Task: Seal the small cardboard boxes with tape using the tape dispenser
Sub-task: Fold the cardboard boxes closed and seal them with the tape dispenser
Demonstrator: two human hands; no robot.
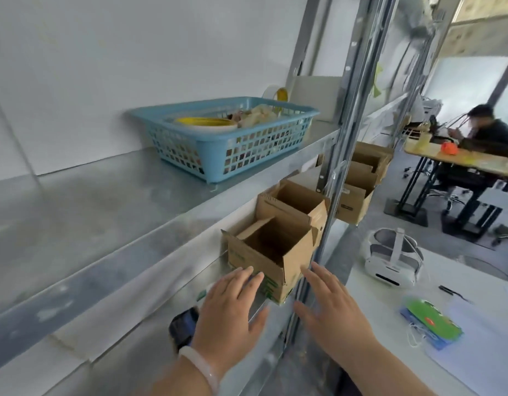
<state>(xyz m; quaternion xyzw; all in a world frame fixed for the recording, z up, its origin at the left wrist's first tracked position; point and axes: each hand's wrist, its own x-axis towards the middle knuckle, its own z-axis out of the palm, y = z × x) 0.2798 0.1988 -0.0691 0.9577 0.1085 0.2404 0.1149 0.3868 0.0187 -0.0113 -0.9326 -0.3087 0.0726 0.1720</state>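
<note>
Cardboard and empty, the nearest small box [271,261] sits flaps-up at the edge of the steel rack [330,195] between left hand [233,307] and right hand [332,307], both spread wide and holding nothing, so a lopsided squeeze could tip it off.

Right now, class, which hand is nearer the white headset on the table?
Right. The right hand is left of the headset; the left hand lies farther left, at the cardboard box.

Metal shelves [104,201]: basket [247,147] (blue), open boxes [297,261]
</note>
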